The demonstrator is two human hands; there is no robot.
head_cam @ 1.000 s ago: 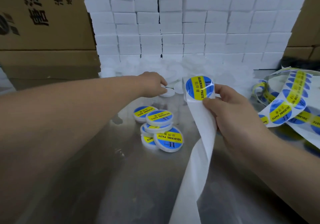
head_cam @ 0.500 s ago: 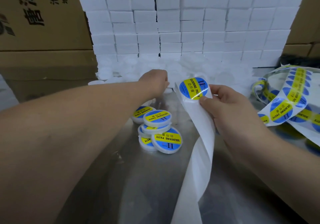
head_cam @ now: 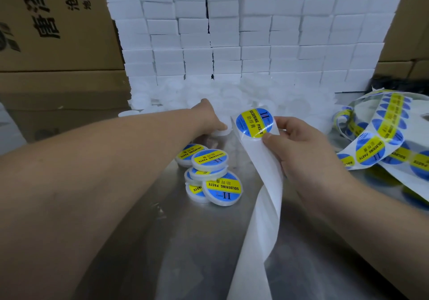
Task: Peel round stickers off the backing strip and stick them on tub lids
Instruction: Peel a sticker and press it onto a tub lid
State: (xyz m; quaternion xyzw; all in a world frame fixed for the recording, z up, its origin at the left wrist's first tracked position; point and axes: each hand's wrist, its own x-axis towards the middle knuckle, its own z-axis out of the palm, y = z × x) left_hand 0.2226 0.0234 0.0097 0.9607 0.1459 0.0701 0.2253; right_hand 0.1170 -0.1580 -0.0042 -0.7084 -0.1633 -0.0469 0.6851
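Note:
My right hand [head_cam: 299,151] pinches the white backing strip [head_cam: 262,197] just below a round blue and yellow sticker [head_cam: 254,123] that sits at the strip's top fold. The strip hangs down toward the near edge. My left hand [head_cam: 209,120] reaches far forward and grips a plain white tub [head_cam: 221,132] at the edge of a heap of unlabelled white tubs [head_cam: 232,95]. Several tubs with stickers on their lids [head_cam: 209,172] lie piled on the metal table between my arms.
A coil of sticker strip [head_cam: 383,137] lies at the right on the metal table [head_cam: 162,241]. A wall of stacked white blocks [head_cam: 243,33] stands behind the heap. Cardboard boxes [head_cam: 53,33] stand at the left and right rear.
My left hand stayed at the heap's edge and now holds a white tub there. The right hand kept holding the strip with the sticker at about the same spot.

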